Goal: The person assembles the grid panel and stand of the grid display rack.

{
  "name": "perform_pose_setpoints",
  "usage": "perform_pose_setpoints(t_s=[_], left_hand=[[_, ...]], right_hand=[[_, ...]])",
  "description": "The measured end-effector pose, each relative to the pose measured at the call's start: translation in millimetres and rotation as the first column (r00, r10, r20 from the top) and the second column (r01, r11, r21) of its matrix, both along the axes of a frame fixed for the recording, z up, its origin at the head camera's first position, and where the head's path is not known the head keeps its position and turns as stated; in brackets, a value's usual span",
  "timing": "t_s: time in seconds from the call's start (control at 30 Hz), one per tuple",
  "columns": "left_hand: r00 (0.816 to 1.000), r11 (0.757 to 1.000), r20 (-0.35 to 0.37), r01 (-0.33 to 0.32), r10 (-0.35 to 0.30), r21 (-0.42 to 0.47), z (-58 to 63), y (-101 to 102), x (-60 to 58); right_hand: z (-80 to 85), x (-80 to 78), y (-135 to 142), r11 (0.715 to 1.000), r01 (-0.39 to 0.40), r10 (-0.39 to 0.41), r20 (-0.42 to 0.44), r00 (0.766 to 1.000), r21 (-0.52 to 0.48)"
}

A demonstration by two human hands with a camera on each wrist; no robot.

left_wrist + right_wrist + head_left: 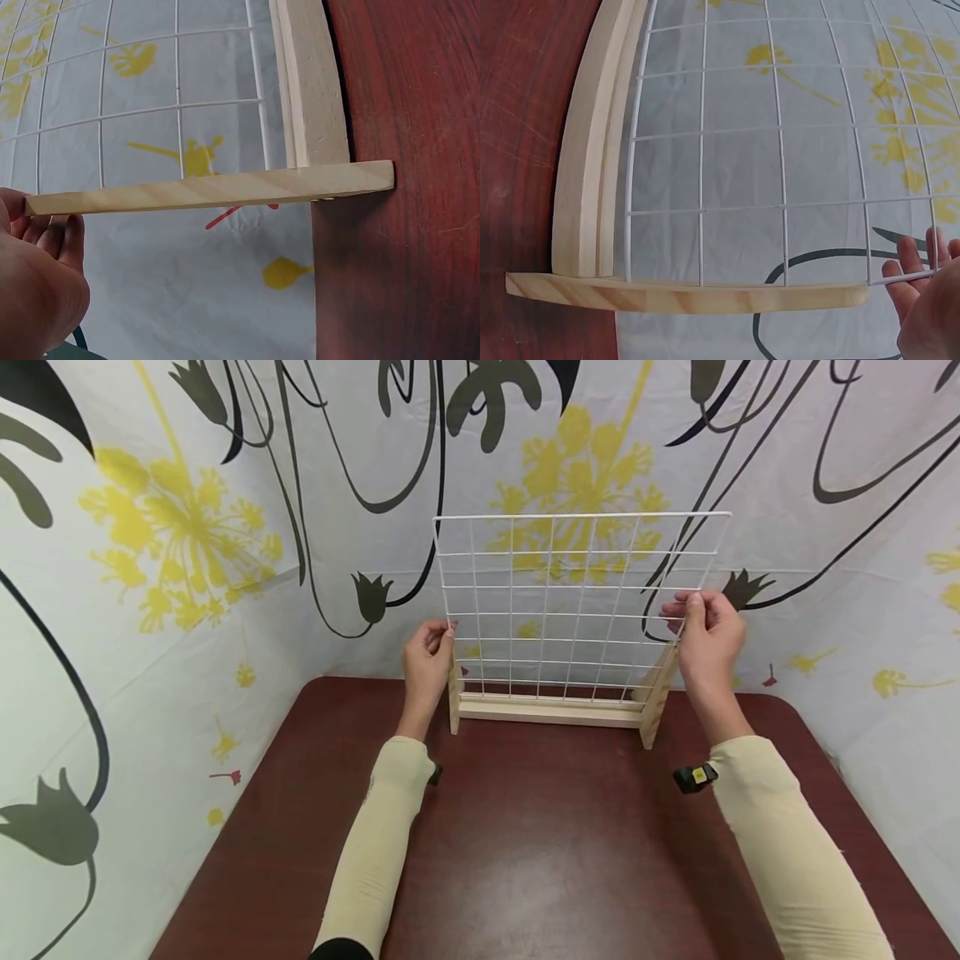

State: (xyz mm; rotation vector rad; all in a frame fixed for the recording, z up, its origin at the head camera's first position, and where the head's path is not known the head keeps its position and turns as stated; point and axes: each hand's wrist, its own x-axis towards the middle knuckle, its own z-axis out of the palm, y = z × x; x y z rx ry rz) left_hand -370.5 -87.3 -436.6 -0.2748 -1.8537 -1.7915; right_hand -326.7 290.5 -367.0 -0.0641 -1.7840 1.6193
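A white wire grid panel [573, 597] stands nearly upright in a pale wooden stand [551, 709], its lower edge along the bottom rail. Just past the top of the stand's left side piece [210, 189], my left hand [426, 670] pinches the grid's left edge; in the left wrist view its fingertips lie against that wood. The exact pinch is partly hidden. Higher up on the other side, my right hand [708, 639] holds the grid's right edge wire between thumb and fingers. In the right wrist view, this hand [934, 307] is beyond the end of the right side piece [690, 296].
The stand rests near the back edge of a dark red-brown table [525, 835]. Behind and around it hangs a white patterned cloth [360, 443] with yellow flowers and dark stems. A small black device [695, 777] is at the right cuff.
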Motion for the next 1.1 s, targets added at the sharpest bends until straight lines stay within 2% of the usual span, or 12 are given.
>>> perform_pose_setpoints(t_s=[0.13,0.27,0.4,0.57,0.77,0.93,1.1], left_hand=[[1.0,1.0,-0.007,0.006,-0.006,0.015,7.2,2.9,7.9],[1.0,0.999,-0.005,0.027,-0.027,0.026,15.7,4.2,17.8],[0.999,0.999,-0.001,0.035,-0.035,0.027,16.5,4.8,19.8],[0.999,0.999,0.005,0.036,-0.036,0.031,7.2,3.7,11.6],[0.999,0.999,0.019,0.042,-0.043,0.017,-7.8,-0.6,-0.7],[0.998,0.998,0.02,0.057,-0.058,0.033,-9.9,-1.1,-0.6],[0.997,0.995,0.008,0.072,-0.072,0.073,-9.8,0.8,-0.1]], right_hand=[[-3.8,0.9,0.3,1.0,0.007,-0.007,-0.001,1.0,0.02],[-6.0,4.1,-1.9,1.0,0.0,0.0,-0.002,1.0,-0.003],[-2.6,12.2,-7.3,0.999,-0.018,0.017,-0.017,1.0,-0.04],[4.2,24.0,-15.0,0.999,-0.019,0.019,-0.015,1.0,-0.037],[2.1,26.9,-16.7,1.0,-0.004,0.004,-0.003,1.0,-0.011],[-2.6,25.2,-15.0,1.0,0.003,-0.003,-0.042,0.999,0.008],[-11.5,17.6,-9.8,0.997,0.052,-0.047,-0.074,0.996,0.063]])
